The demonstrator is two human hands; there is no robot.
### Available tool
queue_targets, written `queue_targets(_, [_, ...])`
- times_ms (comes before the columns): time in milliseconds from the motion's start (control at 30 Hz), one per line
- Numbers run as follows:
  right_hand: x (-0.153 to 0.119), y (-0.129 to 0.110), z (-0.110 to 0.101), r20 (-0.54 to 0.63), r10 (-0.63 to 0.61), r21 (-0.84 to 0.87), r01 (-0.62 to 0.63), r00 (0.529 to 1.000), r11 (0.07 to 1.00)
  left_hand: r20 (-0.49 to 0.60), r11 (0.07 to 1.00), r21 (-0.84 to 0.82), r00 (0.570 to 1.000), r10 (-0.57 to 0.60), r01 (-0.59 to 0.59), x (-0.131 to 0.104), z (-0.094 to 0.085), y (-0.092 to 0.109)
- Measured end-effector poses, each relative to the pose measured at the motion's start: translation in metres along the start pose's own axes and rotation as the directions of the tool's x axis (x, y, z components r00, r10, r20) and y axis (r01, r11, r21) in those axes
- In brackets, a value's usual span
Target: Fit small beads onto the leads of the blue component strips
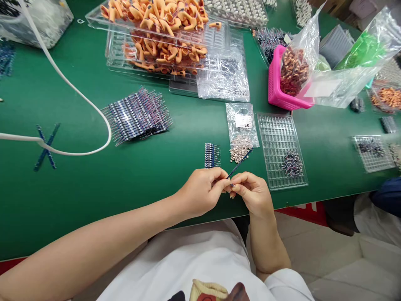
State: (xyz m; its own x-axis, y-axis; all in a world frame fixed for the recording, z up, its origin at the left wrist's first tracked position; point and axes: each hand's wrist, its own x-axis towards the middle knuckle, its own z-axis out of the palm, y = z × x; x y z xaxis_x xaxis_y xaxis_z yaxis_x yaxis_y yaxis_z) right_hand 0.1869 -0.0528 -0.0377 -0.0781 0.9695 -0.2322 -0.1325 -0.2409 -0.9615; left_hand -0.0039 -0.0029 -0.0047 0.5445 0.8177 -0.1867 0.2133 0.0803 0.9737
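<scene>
Near the table's front edge, my left hand (205, 190) pinches a thin dark blue strip (240, 162) that slants up to the right over a pile of small pale parts (239, 151). My right hand (253, 193) meets it fingertip to fingertip, closed on a tiny piece at the strip's lower end, too small to make out. Just behind my left hand lies a blue board panel (212, 155) with thin wires on its right. A clear bag (241, 115) with a white label lies behind the pale parts. Right of my hands is a clear tray (275, 146) holding small wired parts (292, 164).
Stacked blue panels (139, 113) lie left of centre, near a white cable (72, 85) and crossed blue strips (46, 148). Trays of orange shells (166, 37) stand at the back. A pink basket (275, 90) is at right; a person's dark sleeve (388, 196) shows beyond.
</scene>
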Motion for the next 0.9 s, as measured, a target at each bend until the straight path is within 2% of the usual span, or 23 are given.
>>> queue_targets(200, [-0.0008, -0.0012, 0.0016, -0.016, 0.007, 0.004, -0.007, 1.000, 1.000, -0.003, 0.999, 0.024, 1.000, 0.024, -0.024, -0.0007, 0.0005, -0.0025])
queue_targets(633, [0.0023, -0.0020, -0.0039, 0.054, 0.070, 0.014, -0.071, 0.996, 0.997, 0.020, 0.985, 0.079, 0.988, 0.155, -0.157, 0.0004, -0.0027, -0.0023])
queue_targets(900, [0.0026, -0.0054, 0.0001, 0.019, 0.053, 0.018, -0.053, 0.998, 0.998, -0.013, 0.985, 0.090, 0.989, 0.148, -0.146, 0.0006, -0.0014, -0.0025])
